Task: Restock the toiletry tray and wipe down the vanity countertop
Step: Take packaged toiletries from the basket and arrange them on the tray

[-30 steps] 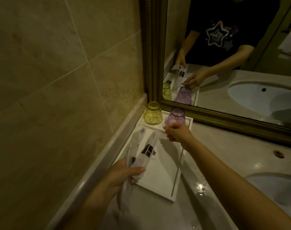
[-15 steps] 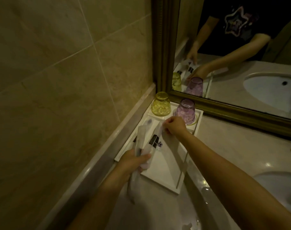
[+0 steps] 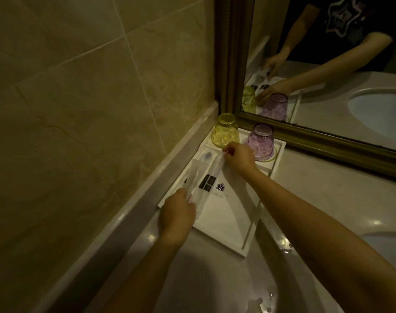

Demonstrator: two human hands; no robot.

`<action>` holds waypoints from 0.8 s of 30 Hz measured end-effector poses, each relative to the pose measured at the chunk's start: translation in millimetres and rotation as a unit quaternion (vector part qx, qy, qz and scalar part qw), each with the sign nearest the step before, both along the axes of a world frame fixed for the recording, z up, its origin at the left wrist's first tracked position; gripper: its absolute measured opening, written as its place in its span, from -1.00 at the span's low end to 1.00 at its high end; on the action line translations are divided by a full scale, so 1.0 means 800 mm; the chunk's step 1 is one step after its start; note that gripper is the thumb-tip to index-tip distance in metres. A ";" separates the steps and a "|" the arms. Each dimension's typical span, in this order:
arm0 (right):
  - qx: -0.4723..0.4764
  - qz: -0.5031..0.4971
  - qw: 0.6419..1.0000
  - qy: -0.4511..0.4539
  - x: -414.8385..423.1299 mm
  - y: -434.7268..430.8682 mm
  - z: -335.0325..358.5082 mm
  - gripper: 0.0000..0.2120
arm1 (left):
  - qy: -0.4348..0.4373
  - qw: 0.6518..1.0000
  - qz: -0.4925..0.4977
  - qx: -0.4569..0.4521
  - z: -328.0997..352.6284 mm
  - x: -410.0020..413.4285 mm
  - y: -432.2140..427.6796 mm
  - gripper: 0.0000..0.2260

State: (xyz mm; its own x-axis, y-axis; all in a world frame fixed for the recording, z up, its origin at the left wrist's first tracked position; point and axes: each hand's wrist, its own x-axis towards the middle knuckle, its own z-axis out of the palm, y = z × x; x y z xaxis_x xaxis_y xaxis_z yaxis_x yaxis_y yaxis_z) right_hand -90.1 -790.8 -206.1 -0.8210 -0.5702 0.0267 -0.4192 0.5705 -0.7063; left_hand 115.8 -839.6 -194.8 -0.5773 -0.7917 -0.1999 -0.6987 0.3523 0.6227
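A white toiletry tray (image 3: 224,227) lies on the vanity countertop (image 3: 323,199) in the corner by the wall. A clear plastic toiletry packet (image 3: 207,181) with a black label stretches along the tray's left part. My left hand (image 3: 177,213) grips the packet's near end. My right hand (image 3: 239,155) pinches its far end, close to the glasses. A second clear packet (image 3: 193,175) lies beside it, also under my left fingers. An upturned yellow glass (image 3: 225,131) and an upturned purple glass (image 3: 260,141) stand at the tray's far end.
A gold-framed mirror (image 3: 328,136) rises just behind the tray and reflects my arms. A tiled wall (image 3: 90,109) with a raised ledge runs along the left. A sink basin (image 3: 387,245) sits at the right, and water drops (image 3: 283,242) shine near the tray's front corner.
Both hands have lowered the packet towards the tray's left side. My right hand shifted left along the far end, in front of the glasses. The view has moved closer.
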 end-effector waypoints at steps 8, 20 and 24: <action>0.058 0.011 0.981 0.187 0.013 0.008 0.000 -0.73 | -0.040 0.996 -0.022 -0.081 0.000 0.000 0.003 -0.82; 0.146 0.158 0.936 0.277 0.036 0.025 -0.042 -0.51 | -0.083 0.984 -0.070 -0.142 -0.002 0.001 0.005 -0.76; 0.153 0.170 0.942 0.247 0.033 0.024 -0.038 -0.48 | -0.070 0.989 -0.059 -0.118 -0.001 0.001 -0.002 -0.82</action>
